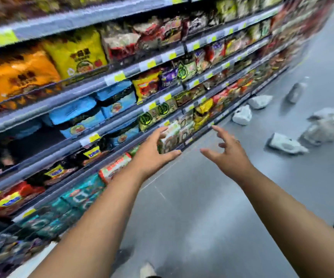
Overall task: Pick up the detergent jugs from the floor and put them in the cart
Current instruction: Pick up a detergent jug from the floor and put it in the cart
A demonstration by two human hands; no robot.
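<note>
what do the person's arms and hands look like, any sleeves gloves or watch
The left arm and right arm are bare as far as the frame shows, no sleeves. The left hand and right hand wear no gloves, and neither wrist has a watch or band. Rings are too blurred to tell.

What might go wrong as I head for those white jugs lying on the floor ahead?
The jugs lie scattered across the floor, so you might trip on one while reaching for another. Your left hand is close to the shelf packets and may knock some down. No cart is in view, so the carry back may be long.
</note>
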